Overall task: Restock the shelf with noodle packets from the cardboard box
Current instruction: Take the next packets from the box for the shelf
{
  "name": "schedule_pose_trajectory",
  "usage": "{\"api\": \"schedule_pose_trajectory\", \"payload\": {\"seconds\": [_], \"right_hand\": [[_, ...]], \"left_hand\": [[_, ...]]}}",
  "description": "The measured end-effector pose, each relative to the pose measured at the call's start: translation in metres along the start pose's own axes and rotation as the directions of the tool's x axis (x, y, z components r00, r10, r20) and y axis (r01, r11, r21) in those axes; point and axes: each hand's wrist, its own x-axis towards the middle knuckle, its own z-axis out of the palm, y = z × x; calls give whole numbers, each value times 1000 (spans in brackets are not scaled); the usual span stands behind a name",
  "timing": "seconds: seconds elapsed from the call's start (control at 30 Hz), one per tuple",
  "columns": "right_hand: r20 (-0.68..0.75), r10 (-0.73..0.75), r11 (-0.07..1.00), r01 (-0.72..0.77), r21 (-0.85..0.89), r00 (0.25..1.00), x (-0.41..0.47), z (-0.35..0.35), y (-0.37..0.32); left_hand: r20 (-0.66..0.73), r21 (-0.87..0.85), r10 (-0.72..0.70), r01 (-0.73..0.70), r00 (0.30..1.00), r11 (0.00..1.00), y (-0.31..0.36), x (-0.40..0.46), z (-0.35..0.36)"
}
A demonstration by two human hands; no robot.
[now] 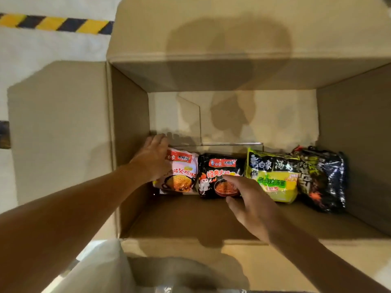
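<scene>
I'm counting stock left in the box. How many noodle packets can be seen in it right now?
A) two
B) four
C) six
B: four stand in a row in the cardboard box: a pink packet, a black packet, a green packet and a dark packet at the right end.

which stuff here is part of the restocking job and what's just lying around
Job: cardboard box; pink noodle packet; black-and-red packet; green packet; dark packet; left hand; right hand.
Lying about: striped floor tape; white bag.
</scene>
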Motion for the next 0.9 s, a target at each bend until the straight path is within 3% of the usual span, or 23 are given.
{"api": "schedule_pose_trajectory", "payload": {"seconds": [0.23,0.37,0.57,0.67,0.9], "right_hand": [[-87,53,996,-47,77,995,29,10,15],[-71,96,994,-92,54,993,21,19,18],[-50,72,997,-74,-29,996,15,16,8],[-38,28,996,-31,-86,999,31,10,2],[8,127,972,-123,-202,992,91,14,-7]], "left_hand": [[-22,399,2,7,1000,917,-5,31,33],[78,430,29,-60,997,901,-6,13,28],[45,141,105,-111,993,984,-8,-29,20],[7,5,69,-69,998,998,-5,-47,12],[-144,-357,16,-67,989,932,-11,-60,4]]}}
